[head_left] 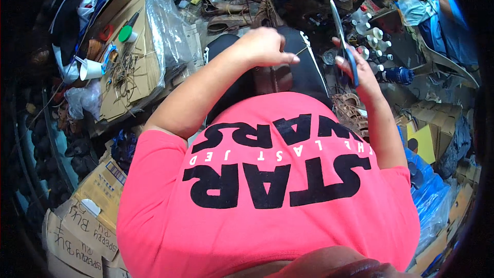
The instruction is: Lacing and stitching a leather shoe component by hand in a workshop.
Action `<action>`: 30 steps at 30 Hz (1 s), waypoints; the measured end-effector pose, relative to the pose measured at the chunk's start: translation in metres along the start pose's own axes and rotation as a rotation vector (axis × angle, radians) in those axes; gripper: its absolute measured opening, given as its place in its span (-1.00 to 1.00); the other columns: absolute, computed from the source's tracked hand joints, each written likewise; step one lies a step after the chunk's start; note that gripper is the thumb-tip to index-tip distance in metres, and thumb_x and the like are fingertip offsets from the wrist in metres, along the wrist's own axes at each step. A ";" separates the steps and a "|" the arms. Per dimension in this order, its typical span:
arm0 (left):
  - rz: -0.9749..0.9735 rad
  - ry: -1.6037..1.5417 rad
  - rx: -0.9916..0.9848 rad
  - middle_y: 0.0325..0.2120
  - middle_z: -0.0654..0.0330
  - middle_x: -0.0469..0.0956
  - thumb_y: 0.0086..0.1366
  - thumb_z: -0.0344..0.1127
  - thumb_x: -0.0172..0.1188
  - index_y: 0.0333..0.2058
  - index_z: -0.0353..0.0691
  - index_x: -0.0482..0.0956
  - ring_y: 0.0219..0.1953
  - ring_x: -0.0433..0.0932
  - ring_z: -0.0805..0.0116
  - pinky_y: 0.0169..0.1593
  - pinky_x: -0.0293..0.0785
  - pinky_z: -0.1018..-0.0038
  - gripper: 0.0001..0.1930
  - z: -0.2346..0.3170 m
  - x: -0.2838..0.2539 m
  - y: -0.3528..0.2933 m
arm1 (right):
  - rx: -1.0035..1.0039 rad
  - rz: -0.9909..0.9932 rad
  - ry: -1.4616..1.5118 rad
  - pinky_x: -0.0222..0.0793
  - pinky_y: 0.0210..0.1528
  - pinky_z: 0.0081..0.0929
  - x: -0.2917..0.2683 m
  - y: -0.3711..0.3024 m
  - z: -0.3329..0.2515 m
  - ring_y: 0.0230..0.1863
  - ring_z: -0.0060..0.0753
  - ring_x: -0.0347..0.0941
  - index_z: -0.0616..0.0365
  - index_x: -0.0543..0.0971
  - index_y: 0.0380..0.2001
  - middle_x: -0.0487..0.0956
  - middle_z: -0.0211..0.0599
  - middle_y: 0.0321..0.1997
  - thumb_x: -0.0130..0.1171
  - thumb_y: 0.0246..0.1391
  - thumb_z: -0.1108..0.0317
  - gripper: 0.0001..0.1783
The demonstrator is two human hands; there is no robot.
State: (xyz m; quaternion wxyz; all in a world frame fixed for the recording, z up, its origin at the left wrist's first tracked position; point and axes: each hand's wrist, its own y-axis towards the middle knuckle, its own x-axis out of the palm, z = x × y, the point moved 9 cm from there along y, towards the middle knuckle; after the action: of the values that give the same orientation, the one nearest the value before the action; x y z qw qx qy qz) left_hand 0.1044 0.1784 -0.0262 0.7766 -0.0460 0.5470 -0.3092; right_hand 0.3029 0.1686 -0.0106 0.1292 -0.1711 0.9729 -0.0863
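Above my lap, my left hand [263, 46] is closed with the thumb pointing right. A thin light strand [303, 50] runs from its thumb tip toward my right knee, so the fingers seem to pinch it. Out to the right, my right hand [366, 74] grips a pair of scissors [337, 18] by the dark blue handles, blades pointing up and away. Between my thighs, below the left hand, rests a brown leather piece [272, 78], partly hidden by the hand and my pink shirt; its exact kind cannot be made out.
Brown leather shoe pieces [231, 7] lie beyond my knees. At left, cardboard [139, 64] bears leather strips, a green-lidded jar [127, 34] and a white cup [90, 69]. Several small bottles [373, 33] stand at right, near a dark blue bottle [399, 75].
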 end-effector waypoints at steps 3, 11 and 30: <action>-0.083 0.123 0.018 -0.39 -0.03 0.60 0.09 0.23 0.13 -0.31 -0.26 0.64 -0.24 0.57 0.01 -0.11 0.46 0.25 -0.42 0.012 0.030 0.016 | 0.335 -0.140 0.140 0.33 -0.17 -0.65 0.001 -0.023 0.042 -0.22 -0.67 0.39 0.05 0.38 0.19 0.49 -0.50 -0.27 0.26 0.08 0.22 -0.41; -0.097 -1.243 0.076 -0.50 0.26 0.57 0.34 -0.10 0.07 -0.44 -0.18 0.52 -0.39 0.57 0.45 -0.19 0.50 0.46 -0.71 0.014 0.015 0.031 | 0.370 -0.257 -0.011 0.36 -0.22 -0.63 -0.008 -0.058 0.056 -0.30 -0.63 0.38 0.10 0.32 0.20 0.45 -0.52 -0.33 0.38 -0.09 0.21 -0.23; 0.138 -1.211 0.198 -0.62 0.32 0.46 0.35 -0.15 0.07 -0.49 -0.19 0.48 -0.56 0.42 0.57 -0.45 0.38 0.59 -0.72 0.046 -0.035 0.014 | 0.007 -0.432 -0.307 0.32 0.03 -0.48 0.070 -0.008 0.007 -0.10 -0.45 0.44 0.21 0.40 0.14 0.57 -0.19 -0.12 0.47 -0.24 0.20 -0.18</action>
State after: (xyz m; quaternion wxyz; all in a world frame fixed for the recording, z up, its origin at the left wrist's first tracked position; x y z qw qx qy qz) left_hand 0.1439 0.1959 0.0151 0.9680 -0.1057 -0.0205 -0.2266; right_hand 0.2442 0.1353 -0.0314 0.2545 -0.3853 0.8826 -0.0882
